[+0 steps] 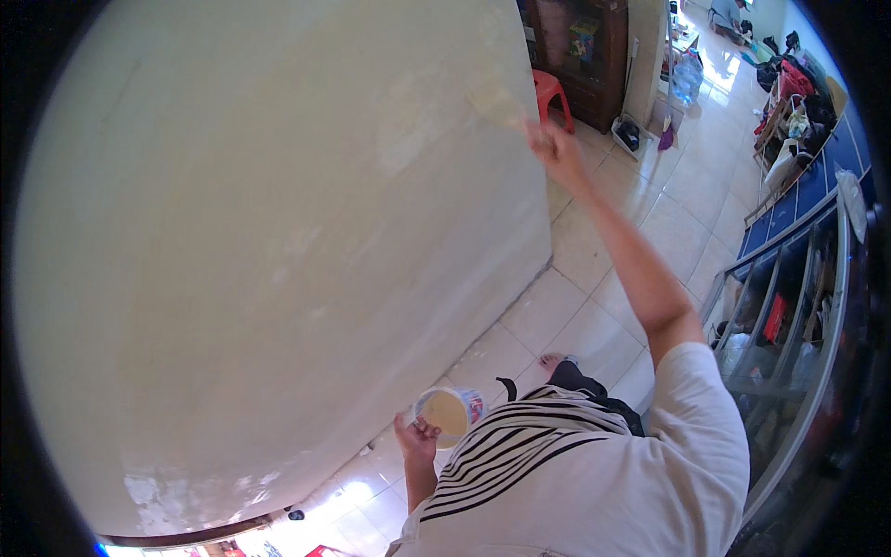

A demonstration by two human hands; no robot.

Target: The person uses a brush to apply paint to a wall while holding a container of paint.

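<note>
My left hand [417, 436] grips the rim of a small white bucket [475, 405] close to my body, its fingers curled over the edge. Cream-coloured paint [446, 415] shows inside the bucket. Up and to the right, my right arm reaches out to the pale wall [278, 260]. Closed and a little blurred, my right hand [557, 153] holds a paintbrush [498, 108] whose pale bristle end lies against the wall near its far corner. The handle is mostly hidden by my fingers. Whitish patches stand out on the cream wall surface.
Beyond the wall's corner stand a red plastic stool [549, 93] and a dark wooden cabinet [585, 70]. A glass display case [780, 343] is close on my right. Bags and clutter [798, 102] line the far right, where another person [729, 17] sits. Tiled floor [603, 246] runs between.
</note>
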